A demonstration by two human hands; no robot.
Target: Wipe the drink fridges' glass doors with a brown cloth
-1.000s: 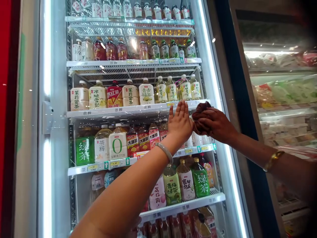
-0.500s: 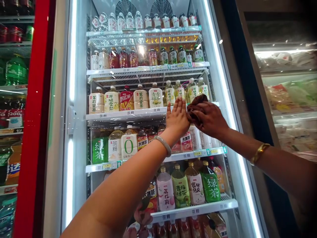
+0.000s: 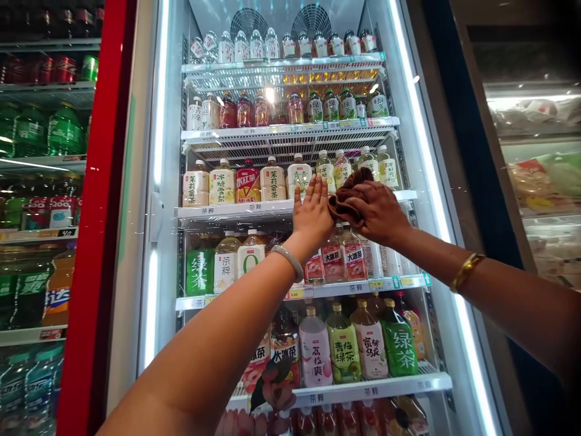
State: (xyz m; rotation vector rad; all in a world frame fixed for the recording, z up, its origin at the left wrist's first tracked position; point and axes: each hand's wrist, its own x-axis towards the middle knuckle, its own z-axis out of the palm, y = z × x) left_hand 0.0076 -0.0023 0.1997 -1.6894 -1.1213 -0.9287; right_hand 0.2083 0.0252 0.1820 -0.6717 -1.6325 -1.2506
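Observation:
My left hand (image 3: 312,212) lies flat against the glass door of a tall drinks fridge, fingers stretched upward and holding nothing. A pale bangle (image 3: 290,261) circles that wrist. Right beside it, my right hand (image 3: 379,211) presses a crumpled brown cloth (image 3: 351,200) to the glass. The cloth's left edge meets the side of my left hand. A gold bracelet (image 3: 467,271) is on the right wrist. Behind the glass, bottled teas stand on a shelf (image 3: 236,209); my hands cover some of the bottles and part of the shelf edge.
A lit strip (image 3: 157,121) runs down the left of the door, near a handle (image 3: 157,217). To the left, beyond a red frame (image 3: 100,242), is another fridge with green bottles (image 3: 66,130). At the right a cabinet holds bagged goods (image 3: 531,188).
Both hands have moved a little left across the glass, the cloth with them. The view has turned left, so more of the left fridge shows.

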